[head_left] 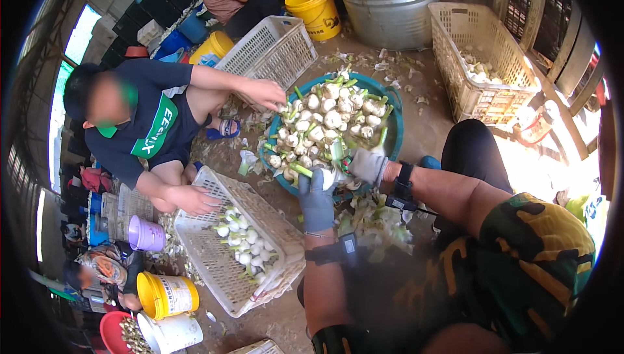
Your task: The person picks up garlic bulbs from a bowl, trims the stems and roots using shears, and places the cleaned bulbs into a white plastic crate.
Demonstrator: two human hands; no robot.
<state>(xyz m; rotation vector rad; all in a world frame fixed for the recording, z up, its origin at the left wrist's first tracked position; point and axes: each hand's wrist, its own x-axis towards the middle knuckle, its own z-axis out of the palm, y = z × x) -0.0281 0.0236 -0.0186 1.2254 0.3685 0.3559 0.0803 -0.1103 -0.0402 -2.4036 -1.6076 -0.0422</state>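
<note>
Left hand: the left hand point(316, 199), in a grey glove, is seen closed around the green stalk of a white bulb vegetable point(329, 176), at the near rim of the basin.
Right hand: the right hand point(368, 165), also gloved in grey, is held just beside the left one, with the fingers curled at the same vegetable; whether something is gripped in it cannot be told.
Held vegetable: it is kept over the near edge of the teal basin point(394, 130), between the two hands.
Basin: it is placed on the floor in front of the person and is heaped with white bulbs with green stalks point(328, 120).
Trimmings: a pile of pale green leaves point(377, 221) is seen on the floor just beside the basin, near the person's knee.
Co-worker: a co-worker's hand point(265, 92) is reached to the far left edge of the heap; the other hand point(193, 199) is rested on the rim of a white crate point(221, 266).
White crate: some cleaned bulbs point(242, 240) are laid inside it.
Surroundings: a second crate point(478, 61), a yellow bucket point(316, 5) and a metal tub point(390, 3) are standing behind the basin.
</note>
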